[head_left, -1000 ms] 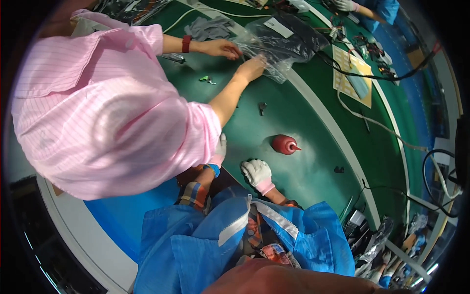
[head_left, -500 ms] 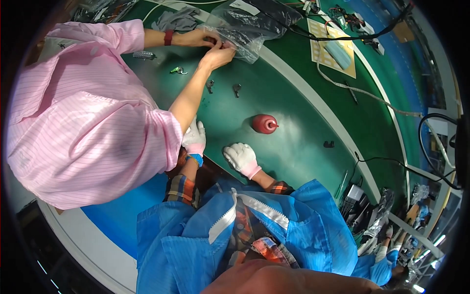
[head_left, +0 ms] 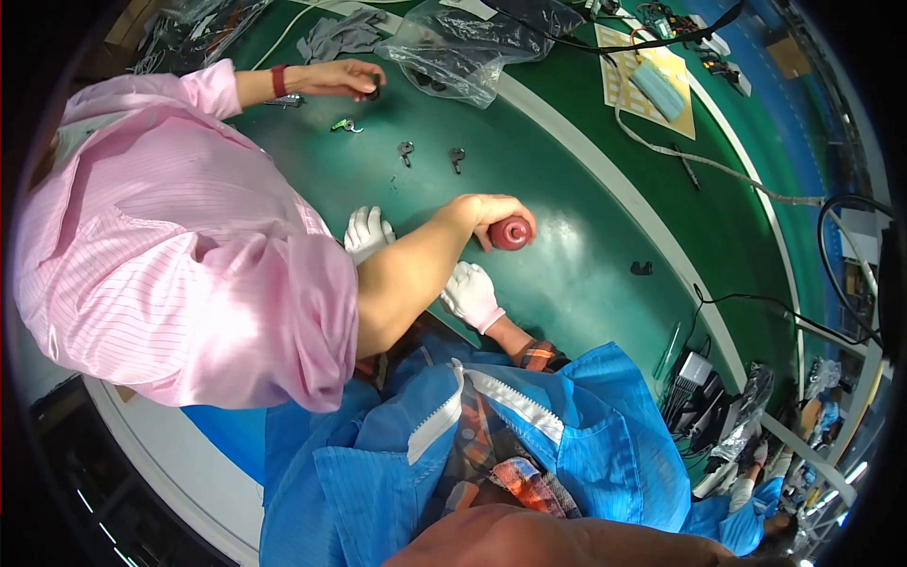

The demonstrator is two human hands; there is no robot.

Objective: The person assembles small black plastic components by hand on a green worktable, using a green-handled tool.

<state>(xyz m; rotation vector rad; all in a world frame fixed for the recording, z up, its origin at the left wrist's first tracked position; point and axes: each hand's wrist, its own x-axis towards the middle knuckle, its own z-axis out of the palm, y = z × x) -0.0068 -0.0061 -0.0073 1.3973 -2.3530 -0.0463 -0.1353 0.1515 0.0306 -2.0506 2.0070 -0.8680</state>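
Note:
My left hand [head_left: 367, 233], in a white glove, rests on the green tabletop [head_left: 567, 312] with its fingers stretched out; a co-worker's forearm hides part of it and its wrist. On the other side of that forearm, near the table edge, lies my right hand [head_left: 470, 293], also gloved, its fingers laid on the surface and holding nothing visible. Just beyond it a co-worker's right hand [head_left: 493, 210] grips a red squeeze bottle [head_left: 511, 233]. The co-worker's left hand [head_left: 354, 79] holds a small dark part [head_left: 374, 88]. Two small black lever-like parts [head_left: 406, 153] [head_left: 457, 159] lie farther off.
The co-worker's pink striped sleeve [head_left: 312, 312] crowds my left side. A green-and-silver part [head_left: 346, 125], a clear plastic bag [head_left: 444, 57] and a grey cloth [head_left: 340, 36] lie at the back. At right are a small black piece [head_left: 641, 268] and a cable [head_left: 746, 304].
The co-worker's right arm has swung from the plastic bag across my left forearm and taken hold of the red squeeze bottle. Their left hand has moved left from the bag with a small dark part.

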